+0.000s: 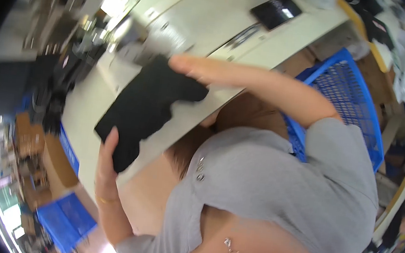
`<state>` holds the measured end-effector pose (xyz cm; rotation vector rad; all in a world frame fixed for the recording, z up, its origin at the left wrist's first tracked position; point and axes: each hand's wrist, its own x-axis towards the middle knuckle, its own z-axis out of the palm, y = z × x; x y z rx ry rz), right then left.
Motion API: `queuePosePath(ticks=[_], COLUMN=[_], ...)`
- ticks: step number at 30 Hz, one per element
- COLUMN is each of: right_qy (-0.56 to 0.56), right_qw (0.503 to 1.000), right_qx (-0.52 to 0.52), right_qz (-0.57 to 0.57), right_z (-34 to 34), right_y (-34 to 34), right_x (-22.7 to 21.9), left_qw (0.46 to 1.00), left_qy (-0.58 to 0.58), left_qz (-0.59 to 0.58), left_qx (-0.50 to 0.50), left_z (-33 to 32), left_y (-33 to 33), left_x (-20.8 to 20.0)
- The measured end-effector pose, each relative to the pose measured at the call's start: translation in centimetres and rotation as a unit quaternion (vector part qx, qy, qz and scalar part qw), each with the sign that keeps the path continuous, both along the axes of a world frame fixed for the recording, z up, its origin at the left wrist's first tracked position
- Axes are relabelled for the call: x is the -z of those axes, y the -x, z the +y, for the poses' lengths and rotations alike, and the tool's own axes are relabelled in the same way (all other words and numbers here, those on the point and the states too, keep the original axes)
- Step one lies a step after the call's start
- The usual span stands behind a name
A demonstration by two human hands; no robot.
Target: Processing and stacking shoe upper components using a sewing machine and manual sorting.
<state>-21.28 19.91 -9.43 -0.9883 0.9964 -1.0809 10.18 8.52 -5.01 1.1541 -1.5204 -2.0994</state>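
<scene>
A piece of black cloth point(140, 102) stretches slantwise over the white worktable, with wavy folds along its near right side. My left hand point(107, 158) grips its lower left end; the thumb lies on top and the other fingers are mostly hidden. At the cloth's upper end is my right hand point(196, 69), its fingers long and close together, holding the edge there. Slight blur hides the exact grip of the right fingertips. Just beyond the cloth, a blurred machine point(118, 29) with bright metal parts and a lit lamp stands on the table.
A blue plastic basket point(379, 131) stands to my right, beside the table point(82, 108). A dark flat panel point(275, 11) sits on the white surface at the back. On the floor at lower left is a blue bin point(66, 221), near cardboard boxes point(29, 136).
</scene>
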Motion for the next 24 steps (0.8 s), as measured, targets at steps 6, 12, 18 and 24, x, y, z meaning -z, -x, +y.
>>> queuePosePath(ticks=[6, 12, 18, 24], right_qy=[-0.034, -0.004, 0.229, 0.327], right_qw=[0.982, 0.984, 0.922, 0.882], right_qx=[0.13, 0.147, 0.209, 0.143], right_qz=[0.131, 0.106, 0.232, 0.308], right_z=[0.9, 3.0, 3.9, 2.5], right_y=[0.2, -0.3, -1.1, -0.2], right_x=[2.0, 4.2, 3.3, 0.5], left_qw=[0.991, 0.991, 0.991, 0.988], left_qy=[-0.098, -0.111, -0.113, -0.113], left_qz=[-0.055, -0.044, -0.047, -0.044], left_qx=[-0.073, -0.06, -0.059, -0.1], left_z=[-0.3, -0.2, 0.1, 1.0], left_y=[-1.5, -2.0, -1.5, -1.4], left_x=[1.0, 1.6, 1.5, 1.1])
